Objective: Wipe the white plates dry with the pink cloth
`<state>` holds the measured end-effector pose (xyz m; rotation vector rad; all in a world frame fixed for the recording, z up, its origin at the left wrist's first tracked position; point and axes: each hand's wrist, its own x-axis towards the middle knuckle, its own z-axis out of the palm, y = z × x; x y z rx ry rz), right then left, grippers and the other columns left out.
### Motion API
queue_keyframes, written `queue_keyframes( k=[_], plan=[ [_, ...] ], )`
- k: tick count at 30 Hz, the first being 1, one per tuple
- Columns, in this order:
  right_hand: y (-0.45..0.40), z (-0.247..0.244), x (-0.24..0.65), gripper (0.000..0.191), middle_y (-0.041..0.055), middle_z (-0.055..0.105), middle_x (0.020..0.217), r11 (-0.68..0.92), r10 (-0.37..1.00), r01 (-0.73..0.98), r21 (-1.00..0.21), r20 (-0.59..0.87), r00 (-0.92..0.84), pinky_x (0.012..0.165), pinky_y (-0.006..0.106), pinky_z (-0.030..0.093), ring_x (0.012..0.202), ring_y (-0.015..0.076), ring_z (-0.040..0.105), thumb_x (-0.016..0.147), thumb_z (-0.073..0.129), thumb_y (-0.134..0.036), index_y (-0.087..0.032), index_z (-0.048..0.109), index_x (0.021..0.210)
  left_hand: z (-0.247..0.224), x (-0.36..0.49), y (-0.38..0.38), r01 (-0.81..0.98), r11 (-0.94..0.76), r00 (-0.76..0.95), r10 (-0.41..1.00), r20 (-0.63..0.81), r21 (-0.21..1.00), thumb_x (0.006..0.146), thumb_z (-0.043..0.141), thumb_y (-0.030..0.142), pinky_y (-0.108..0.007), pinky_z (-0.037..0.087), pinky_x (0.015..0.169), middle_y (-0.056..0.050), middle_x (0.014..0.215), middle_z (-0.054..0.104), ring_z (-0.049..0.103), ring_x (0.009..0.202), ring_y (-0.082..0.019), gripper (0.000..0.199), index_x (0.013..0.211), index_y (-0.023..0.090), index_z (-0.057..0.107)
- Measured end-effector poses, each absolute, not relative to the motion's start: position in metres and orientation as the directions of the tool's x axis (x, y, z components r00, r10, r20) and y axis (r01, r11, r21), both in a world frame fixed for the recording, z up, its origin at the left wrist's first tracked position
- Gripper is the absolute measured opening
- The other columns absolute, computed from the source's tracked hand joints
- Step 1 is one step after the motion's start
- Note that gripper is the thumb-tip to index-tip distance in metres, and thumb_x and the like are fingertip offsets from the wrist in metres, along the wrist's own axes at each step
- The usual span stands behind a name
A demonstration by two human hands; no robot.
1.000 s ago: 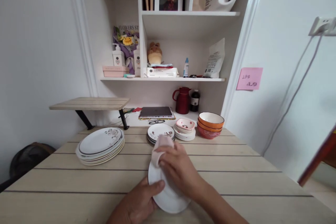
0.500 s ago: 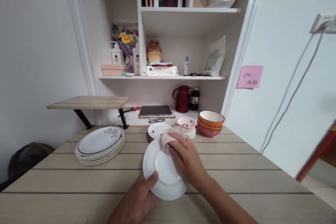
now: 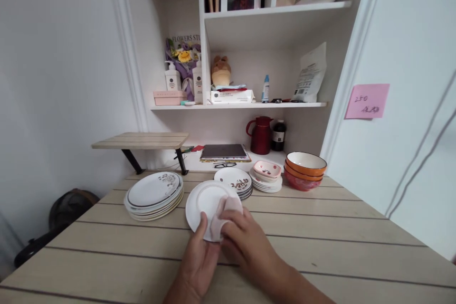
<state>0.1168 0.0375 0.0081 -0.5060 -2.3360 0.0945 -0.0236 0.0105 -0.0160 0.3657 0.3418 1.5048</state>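
A plain white plate (image 3: 201,199) is tilted up above the wooden table, its ringed face toward me. My left hand (image 3: 200,259) grips its lower edge, the thumb lying on the face. In my right hand (image 3: 245,242) is a bunched pale pink cloth (image 3: 221,216), pressed against the lower right of the plate. Just behind the plate lies a stack of small plates with a brown floral pattern (image 3: 233,179). Left of it is a stack of larger oval plates (image 3: 153,191).
Square pink dishes (image 3: 267,169) sit on small white plates at the back. Orange and red bowls (image 3: 305,166) are stacked to their right. A low wooden riser (image 3: 142,140) on black legs stands back left. Behind are a red jug (image 3: 261,136) and a laptop (image 3: 223,151).
The cloth and my right hand have moved down the plate, from its upper right to its lower right. The plate sits a little further left, and the camera view has shifted left.
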Motion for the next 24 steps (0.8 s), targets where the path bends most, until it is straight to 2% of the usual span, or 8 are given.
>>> queue_keyframes(
  k=[4, 6, 10, 13, 15, 17, 20, 24],
  plan=[
    [0.031, 0.007, 0.112, 0.015, -0.0004, 0.062, 0.119, 0.955, 0.255, 0.296, -0.029, 0.589, -0.767, 0.077, 0.037, 0.038, 0.088, 0.0219, 0.050, 0.090, 0.050, -0.020, -0.029, 0.059, 0.098, -0.010, -0.026, 0.007, -0.902, 0.120, 0.062, 0.987, -0.149, 0.414, 0.088, 0.054, 0.029, -0.035, 0.037, 0.109, -0.009, 0.117, 0.069, 0.056, 0.120, -0.023, 0.038, 0.124, 0.016, 0.060],
    [0.040, 0.014, 0.121, 0.017, 0.0011, 0.061, 0.120, 0.941, 0.298, 0.330, -0.070, 0.629, -0.718, 0.080, 0.038, 0.038, 0.091, 0.0229, 0.050, 0.089, 0.050, -0.019, -0.029, 0.060, 0.100, -0.008, -0.022, 0.006, -0.895, 0.079, 0.038, 0.994, -0.101, 0.439, 0.090, 0.052, 0.025, -0.036, 0.036, 0.110, -0.009, 0.121, 0.067, 0.056, 0.120, -0.022, 0.043, 0.132, 0.018, 0.053],
    [0.070, 0.023, 0.147, 0.018, 0.0074, 0.060, 0.113, 0.799, 0.596, 0.365, -0.478, 0.710, -0.374, 0.089, 0.041, 0.040, 0.102, 0.0243, 0.051, 0.090, 0.045, -0.020, -0.024, 0.058, 0.102, -0.010, -0.010, 0.004, -0.831, -0.023, -0.011, 1.000, 0.024, 0.556, 0.087, 0.055, 0.021, -0.038, 0.029, 0.114, -0.007, 0.128, 0.063, 0.052, 0.124, -0.022, 0.057, 0.141, 0.026, 0.039],
    [0.085, 0.016, 0.155, 0.026, 0.0072, 0.062, 0.108, 0.547, 0.834, 0.110, -0.830, 0.529, -0.155, 0.082, 0.038, 0.047, 0.097, 0.0230, 0.057, 0.090, 0.047, -0.031, -0.023, 0.050, 0.114, -0.013, -0.007, -0.002, -0.634, -0.032, -0.101, 0.994, -0.041, 0.772, 0.080, 0.066, 0.026, -0.041, 0.027, 0.113, -0.006, 0.120, 0.068, 0.053, 0.123, -0.026, 0.059, 0.136, 0.024, 0.049],
    [0.090, 0.007, 0.152, 0.036, 0.0075, 0.062, 0.113, 0.329, 0.932, -0.156, -0.931, 0.347, -0.107, 0.081, 0.037, 0.050, 0.097, 0.0227, 0.060, 0.088, 0.049, -0.035, -0.024, 0.045, 0.122, -0.015, -0.007, -0.006, -0.324, -0.013, -0.156, 0.987, -0.039, 0.946, 0.071, 0.073, 0.027, -0.044, 0.028, 0.112, -0.009, 0.108, 0.073, 0.055, 0.118, -0.032, 0.054, 0.123, 0.018, 0.062],
    [0.092, 0.002, 0.148, 0.041, 0.0083, 0.063, 0.115, 0.109, 0.974, -0.378, -0.919, 0.176, -0.145, 0.081, 0.036, 0.051, 0.096, 0.0226, 0.062, 0.083, 0.055, -0.033, -0.022, 0.047, 0.122, -0.016, -0.008, -0.008, -0.059, -0.092, -0.099, 0.991, 0.086, 0.994, 0.070, 0.074, 0.025, -0.043, 0.028, 0.112, -0.010, 0.112, 0.071, 0.054, 0.119, -0.034, 0.047, 0.116, 0.017, 0.067],
    [0.090, 0.009, 0.146, 0.040, 0.0102, 0.067, 0.110, -0.169, 0.943, -0.543, -0.823, 0.026, -0.333, 0.080, 0.035, 0.051, 0.092, 0.0235, 0.064, 0.077, 0.062, -0.029, -0.016, 0.056, 0.114, -0.019, -0.011, -0.003, 0.242, -0.489, 0.174, 0.872, 0.458, 0.838, 0.083, 0.057, 0.018, -0.035, 0.027, 0.113, -0.005, 0.140, 0.052, 0.043, 0.132, -0.025, 0.047, 0.130, 0.024, 0.056],
    [0.083, 0.033, 0.159, 0.047, 0.0120, 0.069, 0.105, -0.423, 0.832, -0.600, -0.679, -0.029, -0.554, 0.083, 0.039, 0.050, 0.094, 0.0266, 0.065, 0.083, 0.056, -0.049, -0.014, 0.059, 0.114, -0.023, -0.018, 0.013, 0.654, -0.730, 0.432, 0.576, 0.694, 0.199, 0.090, 0.040, 0.011, -0.032, 0.027, 0.113, -0.003, 0.145, 0.046, 0.040, 0.134, -0.016, 0.056, 0.143, 0.026, 0.035]
  ],
)
